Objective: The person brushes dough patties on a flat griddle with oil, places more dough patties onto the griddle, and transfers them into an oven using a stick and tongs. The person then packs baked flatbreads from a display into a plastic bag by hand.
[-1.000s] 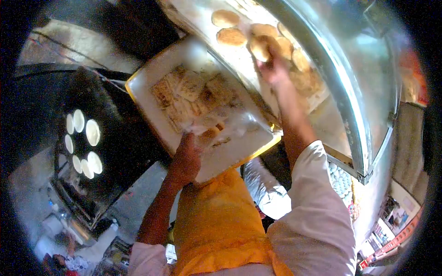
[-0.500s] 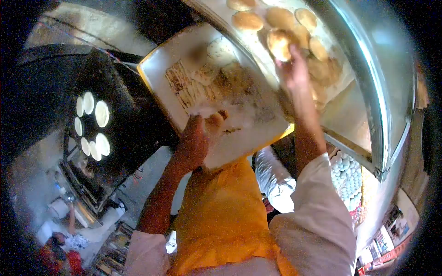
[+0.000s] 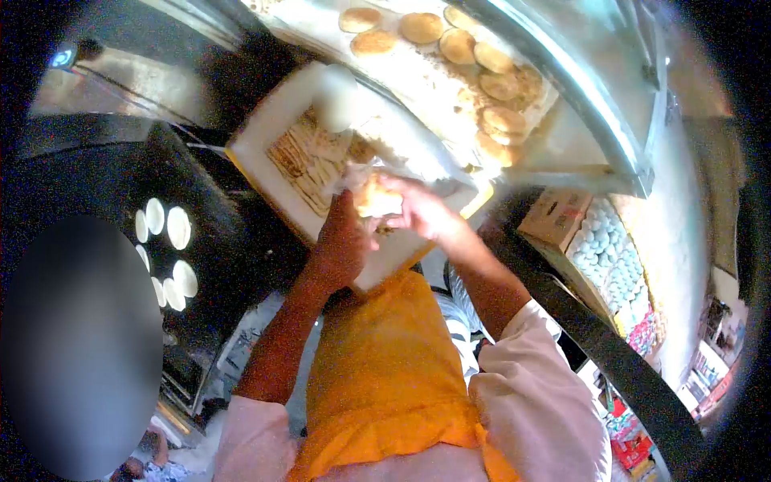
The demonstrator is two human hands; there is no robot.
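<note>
Both hands meet over a white tray [image 3: 255,128] with yellow edges. My left hand [image 3: 344,245] is wrapped round a golden bread piece [image 3: 373,198] and a bit of clear plastic. From the other side my right hand [image 3: 418,210] grips the same bread piece. Flat browned strips [image 3: 301,161] lie in the tray beyond the hands. Round golden breads [image 3: 421,28] rest on the lit, glass-sided counter above, several of them overlapping toward its right end.
On the left, a black griddle [image 3: 201,173] carries several pale dough rounds [image 3: 178,228]. A cardboard box [image 3: 554,218] and a mass of pale egg-like objects [image 3: 606,249] are at the right. Part of another person [image 3: 157,464] shows at bottom left.
My right hand has come down from the counter to my left hand, bringing a round bread. The view has shifted, and a blurred oval now covers the lower left.
</note>
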